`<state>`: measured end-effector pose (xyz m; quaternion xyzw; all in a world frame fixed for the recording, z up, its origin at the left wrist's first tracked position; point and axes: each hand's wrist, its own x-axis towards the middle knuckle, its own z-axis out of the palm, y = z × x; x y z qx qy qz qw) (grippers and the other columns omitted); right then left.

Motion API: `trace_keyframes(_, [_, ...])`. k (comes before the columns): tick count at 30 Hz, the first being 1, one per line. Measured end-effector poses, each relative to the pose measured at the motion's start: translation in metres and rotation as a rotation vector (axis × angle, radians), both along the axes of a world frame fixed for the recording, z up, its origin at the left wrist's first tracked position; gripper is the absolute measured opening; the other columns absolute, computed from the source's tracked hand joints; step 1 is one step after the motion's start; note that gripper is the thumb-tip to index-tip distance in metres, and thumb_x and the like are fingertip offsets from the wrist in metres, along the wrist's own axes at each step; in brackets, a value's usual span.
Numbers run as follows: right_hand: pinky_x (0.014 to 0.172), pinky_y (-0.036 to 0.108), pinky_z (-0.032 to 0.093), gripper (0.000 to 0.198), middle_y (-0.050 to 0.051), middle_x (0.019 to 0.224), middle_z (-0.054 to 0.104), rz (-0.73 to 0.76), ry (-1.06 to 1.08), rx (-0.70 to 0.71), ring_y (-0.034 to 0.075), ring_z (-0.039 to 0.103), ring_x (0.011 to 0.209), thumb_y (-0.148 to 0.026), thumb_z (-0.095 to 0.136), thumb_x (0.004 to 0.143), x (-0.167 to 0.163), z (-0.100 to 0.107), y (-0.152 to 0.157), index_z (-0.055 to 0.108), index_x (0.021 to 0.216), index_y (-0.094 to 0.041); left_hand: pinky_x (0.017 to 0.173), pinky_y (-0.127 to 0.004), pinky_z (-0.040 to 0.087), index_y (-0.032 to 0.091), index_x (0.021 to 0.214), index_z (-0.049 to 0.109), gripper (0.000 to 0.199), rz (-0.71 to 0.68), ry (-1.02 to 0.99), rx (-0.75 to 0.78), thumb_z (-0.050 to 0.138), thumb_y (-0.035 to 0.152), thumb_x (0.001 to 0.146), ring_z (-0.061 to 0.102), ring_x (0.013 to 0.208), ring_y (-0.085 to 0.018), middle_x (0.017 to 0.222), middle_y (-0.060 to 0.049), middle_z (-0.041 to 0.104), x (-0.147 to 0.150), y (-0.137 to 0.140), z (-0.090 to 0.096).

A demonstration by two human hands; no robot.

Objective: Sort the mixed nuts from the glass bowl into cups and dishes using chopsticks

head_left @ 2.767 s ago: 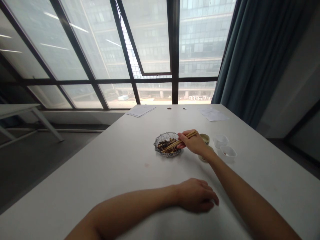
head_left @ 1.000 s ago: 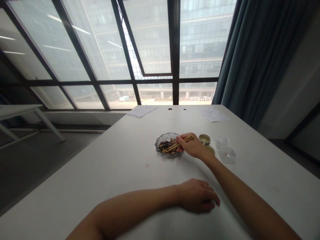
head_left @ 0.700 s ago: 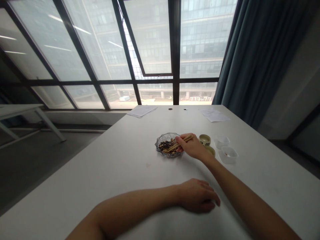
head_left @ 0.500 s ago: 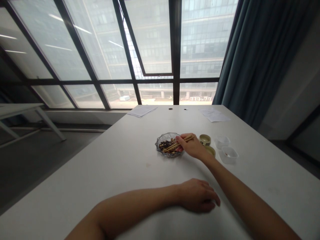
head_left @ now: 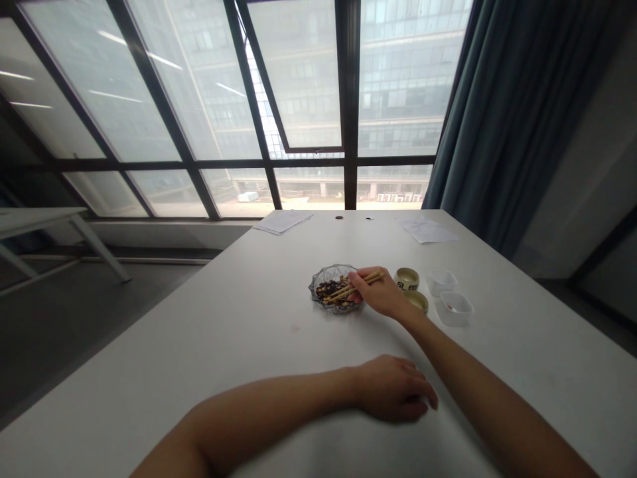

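Wooden chopsticks [head_left: 341,293] are gripped in my right hand [head_left: 379,295], their tips down in a clear glass bowl [head_left: 312,288] with a wavy rim. Inside the bowl lies a mix of small dark and yellowish pieces [head_left: 326,289], too small to name. My right fingers hide the bowl's right side. Nearer to me, my left hand [head_left: 395,390] rests on the table with loosely bent fingers, a gap between thumb and forefinger, and nothing visible in it.
Right of my right hand stand two small green bowls [head_left: 407,278], one partly covered by my wrist. Beyond them are two clear plastic tubs [head_left: 456,307], the nearer with a small bit inside. Papers [head_left: 283,222] lie at the far left of the white table [head_left: 239,318], more papers [head_left: 428,230] far right.
My right hand and the chopsticks have shifted very slightly to the left over the glass bowl. My left hand stays in place.
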<state>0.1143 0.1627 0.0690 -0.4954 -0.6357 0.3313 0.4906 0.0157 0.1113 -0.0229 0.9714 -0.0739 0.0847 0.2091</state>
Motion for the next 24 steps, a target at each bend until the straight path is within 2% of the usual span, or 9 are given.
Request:
trace_keyframes(14, [0.054, 0.026, 0.061, 0.036, 0.004, 0.066, 0.074, -0.078, 0.057, 0.008, 0.024, 0.078, 0.066, -0.045, 0.059, 0.095, -0.004, 0.01, -0.006, 0.067, 0.07, -0.02, 0.094, -0.026, 0.05, 0.021, 0.111, 0.069, 0.022, -0.012, -0.017, -0.005, 0.059, 0.025, 0.092, 0.069, 0.094, -0.018, 0.099, -0.003, 0.075, -0.002, 0.0, 0.002])
trace_keyframes(19, [0.055, 0.027, 0.062, 0.036, 0.005, 0.07, 0.076, -0.145, -0.011, 0.055, 0.024, 0.078, 0.066, -0.045, 0.06, 0.096, 0.003, 0.026, -0.012, 0.069, 0.071, -0.02, 0.092, -0.026, 0.05, 0.019, 0.11, 0.07, 0.022, -0.018, -0.04, 0.008, 0.058, 0.024, 0.092, 0.068, 0.09, -0.018, 0.096, -0.003, 0.075, -0.001, -0.001, 0.002])
trace_keyframes(24, [0.057, 0.03, 0.066, 0.044, 0.01, 0.071, 0.077, -0.215, 0.143, 0.104, 0.025, 0.077, 0.064, -0.057, 0.068, 0.089, 0.03, 0.054, -0.019, 0.073, 0.078, -0.014, 0.093, -0.025, 0.05, 0.021, 0.111, 0.07, 0.022, -0.014, -0.018, 0.007, 0.058, 0.024, 0.093, 0.068, 0.091, -0.018, 0.097, -0.003, 0.075, -0.001, -0.001, 0.003])
